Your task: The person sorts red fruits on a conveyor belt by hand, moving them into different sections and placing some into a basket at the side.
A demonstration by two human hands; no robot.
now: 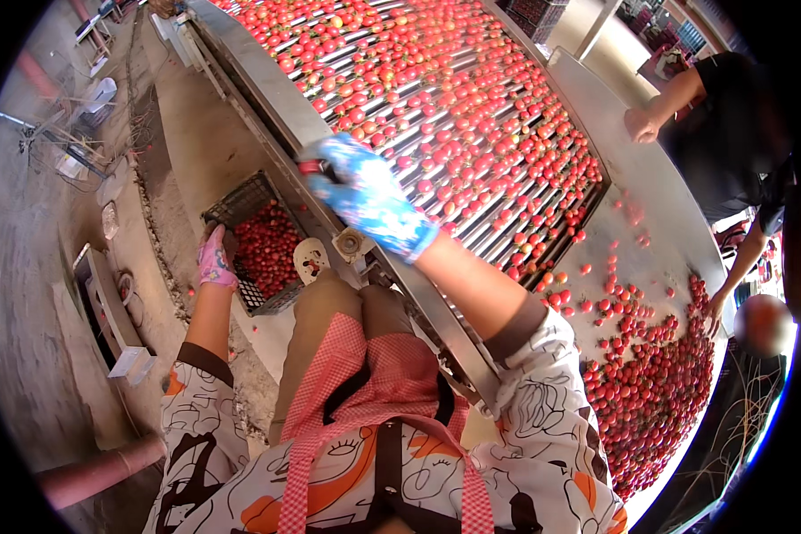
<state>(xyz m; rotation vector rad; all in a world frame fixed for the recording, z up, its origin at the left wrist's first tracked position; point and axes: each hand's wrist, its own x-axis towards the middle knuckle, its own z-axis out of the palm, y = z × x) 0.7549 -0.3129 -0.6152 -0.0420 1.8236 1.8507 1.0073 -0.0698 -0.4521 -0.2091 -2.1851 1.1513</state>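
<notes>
My left hand [215, 260], in a pink patterned glove, reaches low to the side of a black plastic crate [260, 310]. Its fingers appear curled at the crate's rim, their tips partly hidden. Small red tomatoes [267, 243] fill much of the crate, which sits beside my shoe [311, 259]. Over the metal side rail [284, 100] of a roller conveyor is my right hand [367, 193], in a blue floral glove and blurred. Its fingers close around a small dark red thing, seemingly a tomato [312, 167]. Many tomatoes [440, 127] lie across the metal rollers beyond it.
The rollers end at a sheet-metal table [641, 180] with a dense heap of tomatoes [647, 400]. Another person [727, 133] leans over its far side, one hand near the heap. Left, on the floor, lies a metal channel [110, 304]; a pinkish pipe [100, 470] is lower down.
</notes>
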